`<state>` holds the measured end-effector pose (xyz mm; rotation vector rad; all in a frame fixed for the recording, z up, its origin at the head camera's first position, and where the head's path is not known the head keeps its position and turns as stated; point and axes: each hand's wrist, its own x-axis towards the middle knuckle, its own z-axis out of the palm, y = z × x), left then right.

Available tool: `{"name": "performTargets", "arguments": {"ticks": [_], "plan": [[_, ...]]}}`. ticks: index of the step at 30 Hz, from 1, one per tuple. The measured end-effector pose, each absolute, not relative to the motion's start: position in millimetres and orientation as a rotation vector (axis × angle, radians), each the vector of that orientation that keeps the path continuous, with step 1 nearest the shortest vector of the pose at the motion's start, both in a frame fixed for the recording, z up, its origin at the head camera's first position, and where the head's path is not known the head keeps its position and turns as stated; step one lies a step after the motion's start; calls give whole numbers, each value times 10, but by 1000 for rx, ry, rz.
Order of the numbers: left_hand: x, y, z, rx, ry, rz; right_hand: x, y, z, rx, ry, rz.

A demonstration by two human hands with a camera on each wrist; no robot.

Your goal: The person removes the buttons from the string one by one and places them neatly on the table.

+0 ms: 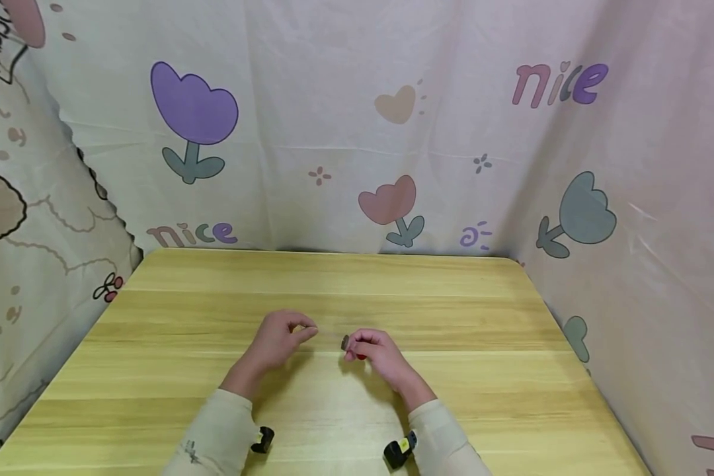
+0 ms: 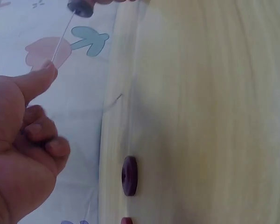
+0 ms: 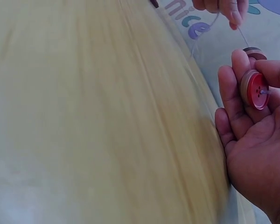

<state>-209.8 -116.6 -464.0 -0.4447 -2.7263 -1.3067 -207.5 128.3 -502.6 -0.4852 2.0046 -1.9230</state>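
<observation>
My left hand [image 1: 278, 338] pinches a thin white string [image 2: 64, 37] between thumb and finger, its other fingers curled in the left wrist view. The string runs taut to a dark brown button [image 3: 255, 53] at the right hand's fingertips. With thumb and fingers, my right hand [image 1: 377, 354] holds a red button [image 3: 259, 91] with small holes, stacked against a tan layer; a bit of string pokes out of its middle. A maroon button [image 2: 129, 176] and the edge of a red piece [image 2: 126, 220] show low in the left wrist view; their support cannot be told.
The hands are over a light wood-grain table [image 1: 452, 297]. Behind and beside it hangs a pale curtain [image 1: 309, 86] printed with flowers and words. Black wrist cameras [image 1: 262, 439] sit by both sleeves. A dark piece [image 3: 154, 3] shows at the table's edge in the right wrist view.
</observation>
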Motion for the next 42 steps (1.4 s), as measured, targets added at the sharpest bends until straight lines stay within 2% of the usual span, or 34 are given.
{"name": "performTargets", "arguments": {"ticks": [6,20,31,42], "plan": [[-2103,-1039,-4654,-516,-2738,-1129,-2083,1282,-5039,-488,2018,-1923],[-2034,-932,-4683,-468,-2779,-1403,-2088,1277,-5061,-499,1994,-1937],[-2029,-803,-4723,-582,-2815,-1080,-2078,1275,-5056,-510,1992,-1941],[-1971,-813,-4717,-516,-2800,-1418,-2072,1276,-5046,-511,1996,-1941]]}}
